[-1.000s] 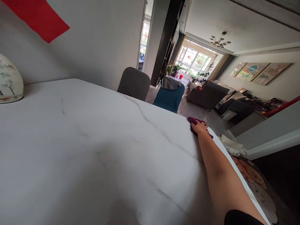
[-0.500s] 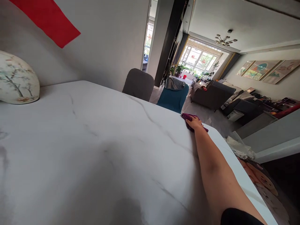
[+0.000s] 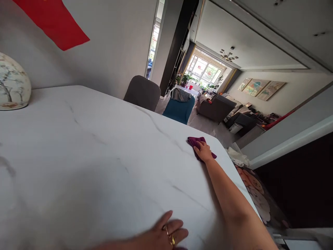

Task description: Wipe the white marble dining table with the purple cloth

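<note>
My right hand (image 3: 204, 152) reaches far out and presses a purple cloth (image 3: 194, 141) flat onto the white marbled table (image 3: 104, 156), near its far right corner. The cloth spreads out past the fingertips and under the palm. At the bottom edge of the view is my left hand (image 3: 169, 232), with rings on its fingers. Those fingers are stretched out and apart, holding nothing, over the near part of the table. Whether it touches the surface I cannot tell.
A round painted ornament (image 3: 13, 83) stands on the table at the far left, by the wall. A grey chair (image 3: 143, 92) and a blue chair (image 3: 178, 107) stand beyond the far edge. A patterned mat (image 3: 255, 191) lies on the floor at right.
My right hand and the cloth have moved back from the table's far edge, nearer to me. My left hand has come into view at the bottom. The view has shifted right.
</note>
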`<action>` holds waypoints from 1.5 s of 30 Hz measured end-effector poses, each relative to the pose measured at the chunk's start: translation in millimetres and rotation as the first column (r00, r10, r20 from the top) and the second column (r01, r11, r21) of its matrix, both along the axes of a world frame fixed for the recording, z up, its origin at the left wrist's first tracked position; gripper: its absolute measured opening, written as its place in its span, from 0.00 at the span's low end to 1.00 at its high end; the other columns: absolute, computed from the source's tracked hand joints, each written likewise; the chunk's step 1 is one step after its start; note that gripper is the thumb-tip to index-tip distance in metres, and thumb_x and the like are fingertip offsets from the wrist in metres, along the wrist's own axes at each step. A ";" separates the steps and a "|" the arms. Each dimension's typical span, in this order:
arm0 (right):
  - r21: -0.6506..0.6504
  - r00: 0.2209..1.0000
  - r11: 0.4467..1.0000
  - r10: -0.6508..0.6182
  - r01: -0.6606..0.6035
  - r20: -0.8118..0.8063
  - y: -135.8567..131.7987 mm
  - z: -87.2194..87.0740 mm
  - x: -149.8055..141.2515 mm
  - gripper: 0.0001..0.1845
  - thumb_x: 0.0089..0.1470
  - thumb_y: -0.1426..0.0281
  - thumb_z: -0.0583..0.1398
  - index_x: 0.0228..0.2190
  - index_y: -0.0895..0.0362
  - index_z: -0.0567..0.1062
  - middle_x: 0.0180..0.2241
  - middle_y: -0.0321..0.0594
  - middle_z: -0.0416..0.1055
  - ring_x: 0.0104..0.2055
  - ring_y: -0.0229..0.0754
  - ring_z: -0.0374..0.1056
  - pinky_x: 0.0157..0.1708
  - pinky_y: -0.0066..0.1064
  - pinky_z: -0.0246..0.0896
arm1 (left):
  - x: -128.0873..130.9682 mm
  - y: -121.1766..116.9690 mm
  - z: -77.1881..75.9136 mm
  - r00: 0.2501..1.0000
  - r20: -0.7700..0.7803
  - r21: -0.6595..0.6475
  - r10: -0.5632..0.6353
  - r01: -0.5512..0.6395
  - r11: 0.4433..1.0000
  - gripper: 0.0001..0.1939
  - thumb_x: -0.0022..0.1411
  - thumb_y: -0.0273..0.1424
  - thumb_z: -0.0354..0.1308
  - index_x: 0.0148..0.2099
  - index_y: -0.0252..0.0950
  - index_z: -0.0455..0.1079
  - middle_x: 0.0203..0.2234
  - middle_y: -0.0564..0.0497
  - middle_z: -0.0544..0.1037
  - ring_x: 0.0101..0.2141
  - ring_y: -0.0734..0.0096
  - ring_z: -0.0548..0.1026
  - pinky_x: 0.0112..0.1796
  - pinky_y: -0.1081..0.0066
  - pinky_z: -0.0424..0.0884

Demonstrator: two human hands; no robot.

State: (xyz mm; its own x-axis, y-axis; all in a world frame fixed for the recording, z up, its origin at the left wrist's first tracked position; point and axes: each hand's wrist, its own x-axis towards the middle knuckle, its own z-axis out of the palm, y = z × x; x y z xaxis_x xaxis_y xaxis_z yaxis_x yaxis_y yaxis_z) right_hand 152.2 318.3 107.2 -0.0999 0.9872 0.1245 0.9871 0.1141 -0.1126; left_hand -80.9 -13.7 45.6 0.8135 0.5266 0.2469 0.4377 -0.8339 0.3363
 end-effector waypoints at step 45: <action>-0.020 0.995 0.997 -0.080 0.079 -0.065 -6.0 0.5 -31.8 0.32 0.69 0.49 0.51 0.70 0.40 0.63 0.73 0.44 0.50 0.71 0.63 0.52 0.66 0.62 0.55 | -19.6 14.1 44.9 0.825 0.215 -0.535 0.523 -0.348 0.770 0.14 0.62 0.28 0.54 0.47 0.41 0.77 0.37 0.50 0.81 0.36 0.67 0.76 0.40 0.67 0.70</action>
State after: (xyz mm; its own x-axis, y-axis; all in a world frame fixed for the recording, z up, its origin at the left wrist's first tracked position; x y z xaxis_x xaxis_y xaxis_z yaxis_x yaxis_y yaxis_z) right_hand 120.4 312.4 107.7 -0.0129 0.9938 0.1106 0.9833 0.0326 -0.1790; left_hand -100.5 0.4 90.5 0.3777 0.9211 0.0949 0.5015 -0.2896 0.8153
